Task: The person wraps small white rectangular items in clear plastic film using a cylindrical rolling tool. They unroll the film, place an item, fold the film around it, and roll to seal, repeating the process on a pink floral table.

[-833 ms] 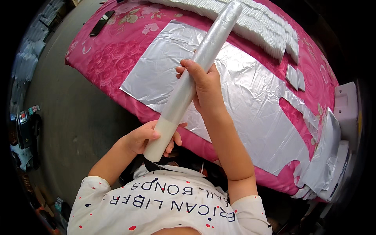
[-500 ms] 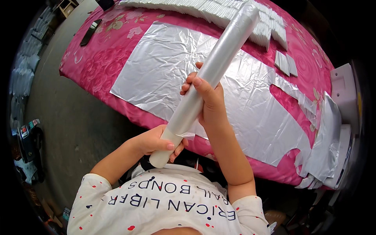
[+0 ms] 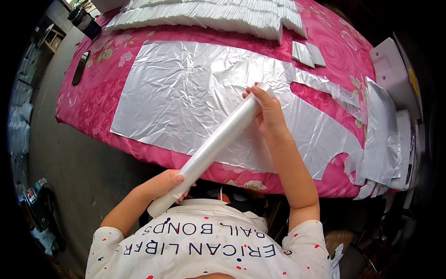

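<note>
I hold a long roll of whitish, glossy plastic film (image 3: 217,138) slantwise in front of me, over the near side of the table. My left hand (image 3: 166,183) is closed round its lower end, close to my shirt. My right hand (image 3: 268,111) grips the upper end, with the thumb on top and the fingers partly hidden behind. Beneath the roll, a thin silvery-white plastic sheet (image 3: 158,93) lies spread out and creased. Its right part has curved cut-outs and narrow strips, like an apron.
A pink floral cloth (image 3: 88,107) covers the table. Rows of folded white packs (image 3: 200,21) line the far side, with a few loose packs (image 3: 306,54) nearby. A phone (image 3: 81,68) and dark cup (image 3: 84,23) are at left. White sheets (image 3: 381,135) and a white box (image 3: 395,74) stand right.
The roll has swung down from its raised tilt, its upper end now lower and nearer. My right hand has moved up to that end, my left hand toward the lower left.
</note>
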`<state>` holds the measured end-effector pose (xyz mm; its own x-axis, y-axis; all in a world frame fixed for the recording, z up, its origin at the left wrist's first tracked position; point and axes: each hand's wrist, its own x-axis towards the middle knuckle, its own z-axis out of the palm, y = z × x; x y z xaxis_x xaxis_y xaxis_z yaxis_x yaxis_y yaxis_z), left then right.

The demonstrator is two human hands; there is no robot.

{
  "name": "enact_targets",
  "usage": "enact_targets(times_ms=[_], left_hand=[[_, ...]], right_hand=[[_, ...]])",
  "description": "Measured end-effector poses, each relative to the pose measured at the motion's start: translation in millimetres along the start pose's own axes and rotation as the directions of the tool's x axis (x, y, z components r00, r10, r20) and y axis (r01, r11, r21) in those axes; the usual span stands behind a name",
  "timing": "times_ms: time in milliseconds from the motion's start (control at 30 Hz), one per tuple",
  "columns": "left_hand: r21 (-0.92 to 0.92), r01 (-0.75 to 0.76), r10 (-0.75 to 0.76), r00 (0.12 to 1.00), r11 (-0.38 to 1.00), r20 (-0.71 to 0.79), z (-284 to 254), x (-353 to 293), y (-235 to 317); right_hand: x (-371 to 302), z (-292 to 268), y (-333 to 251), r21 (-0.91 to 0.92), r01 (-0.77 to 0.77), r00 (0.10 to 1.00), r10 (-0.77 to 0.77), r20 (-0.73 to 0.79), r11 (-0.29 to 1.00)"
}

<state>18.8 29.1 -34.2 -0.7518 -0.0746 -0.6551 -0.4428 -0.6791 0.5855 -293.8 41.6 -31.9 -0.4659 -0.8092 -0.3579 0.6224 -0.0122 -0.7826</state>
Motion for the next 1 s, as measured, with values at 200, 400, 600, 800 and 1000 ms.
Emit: enact_targets(times_ms=[200,400,600,800,1000], left_hand=[[-0.024,0.051,-0.050,0.998,0.998,0.036,-10.6,-7.5,-17.4],[-0.064,0.081,-0.076,0.995,0.995,0.069,-14.2,-6.5,-19.0],[-0.067,0.083,-0.080,0.996,0.994,0.045,-11.1,-7.7,-17.5],[0.008,0.131,-0.131,0.987,0.991,0.091,-16.1,-14.2,-10.8],[0.092,0.317,-0.329,0.921,0.944,0.210,-60.9,-44.8,-28.5]], right_hand=[[14.2,-47.3,-39.5,-0.434,0.111,0.991,-0.135,-0.024,0.894],[4.4,-39.0,-35.0,-0.650,0.034,0.988,0.074,0.139,0.759],[5.6,-37.8,-35.7,-0.720,0.064,0.953,0.172,0.250,0.691],[11.5,-54.7,-43.7,-0.738,0.174,0.984,-0.087,0.155,0.653],[38.2,-151.7,-98.3,-0.817,0.189,0.906,-0.418,-0.070,0.545]])
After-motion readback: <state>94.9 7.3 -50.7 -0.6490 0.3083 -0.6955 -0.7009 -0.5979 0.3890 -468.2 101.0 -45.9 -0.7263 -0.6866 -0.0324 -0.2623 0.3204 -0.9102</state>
